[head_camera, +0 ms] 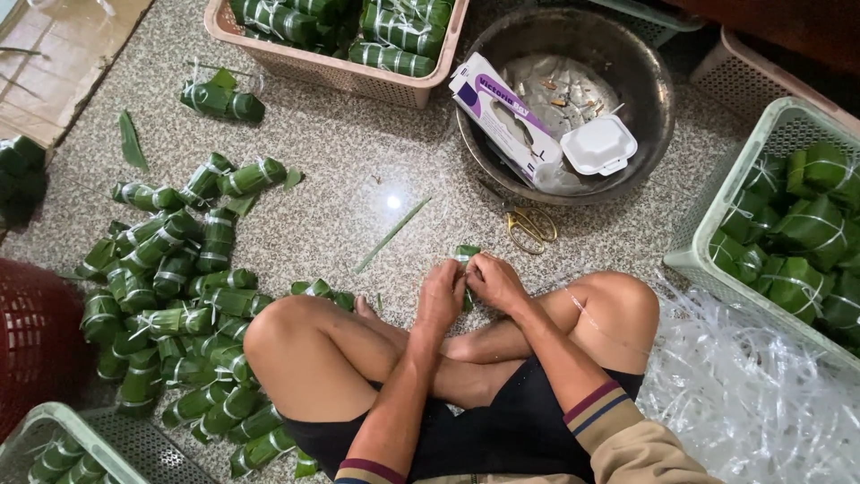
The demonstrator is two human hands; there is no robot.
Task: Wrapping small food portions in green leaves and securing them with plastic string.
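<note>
I sit cross-legged on a speckled stone floor. My left hand [442, 294] and my right hand [494, 281] meet in front of my shins, both closed around one small green leaf-wrapped bundle [465, 254]. Only its top shows above my fingers. A heap of similar tied leaf bundles [170, 287] lies on the floor to my left, touching my left knee.
A pink basket [340, 76] of bundles stands at the top. A metal basin [627, 134] holds a purple-white box [502, 116] and a white lidded tray [598, 144]. Yellow scissors [528, 224] lie below it. A green basket [717, 233] sits right, above clear plastic strings [761, 385]. A red basket [31, 332] stands left.
</note>
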